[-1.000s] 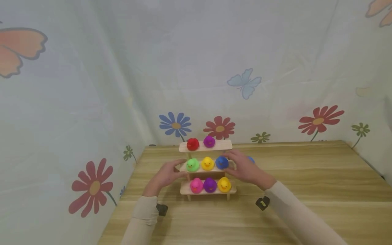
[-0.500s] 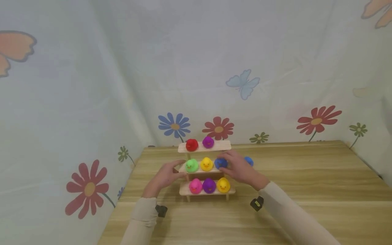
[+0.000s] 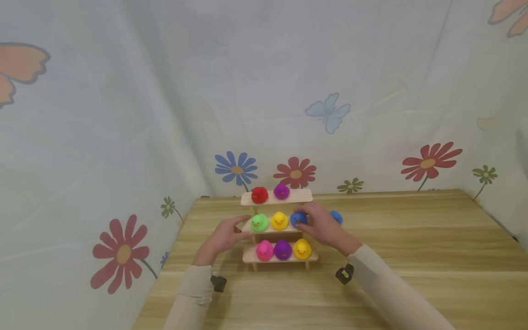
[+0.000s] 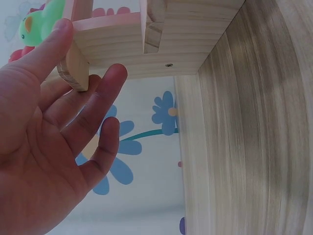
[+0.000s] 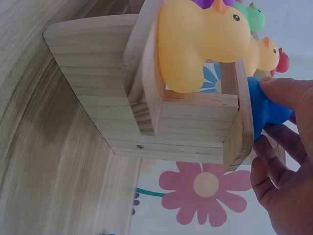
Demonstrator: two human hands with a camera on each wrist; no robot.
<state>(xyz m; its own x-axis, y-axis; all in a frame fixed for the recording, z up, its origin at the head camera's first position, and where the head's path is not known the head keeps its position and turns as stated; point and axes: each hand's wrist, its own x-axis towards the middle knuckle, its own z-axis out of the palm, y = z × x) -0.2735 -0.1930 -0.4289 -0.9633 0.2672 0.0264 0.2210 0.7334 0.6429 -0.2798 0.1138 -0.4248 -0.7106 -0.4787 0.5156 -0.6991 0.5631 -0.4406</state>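
Observation:
A three-tier wooden display shelf (image 3: pixel 294 197) bears several small rubber ducks. My left hand (image 3: pixel 224 234) holds the left end of its middle tier, thumb at the front and fingers behind, beside a green duck (image 3: pixel 259 222). At the right end of that tier, my right hand (image 3: pixel 326 227) pinches a blue rubber duck (image 5: pixel 266 107) between thumb and fingers; the duck sits on the board. Between the green and blue ducks stands a yellow duck (image 3: pixel 279 221).
Red (image 3: pixel 259 195) and purple (image 3: pixel 282 191) ducks are on the top tier. Pink (image 3: pixel 264 250), purple (image 3: pixel 283 250) and yellow (image 3: pixel 302 249) ducks line the bottom tier. Another blue duck (image 3: pixel 336 217) lies on the wooden table (image 3: pixel 412 238) behind my right hand. A flowered curtain (image 3: pixel 264 91) hangs behind.
My right hand has moved slightly left, its thumb and fingers coming in onto the blue duck. More of the other blue duck shows behind it. My left hand stays at the shelf's end.

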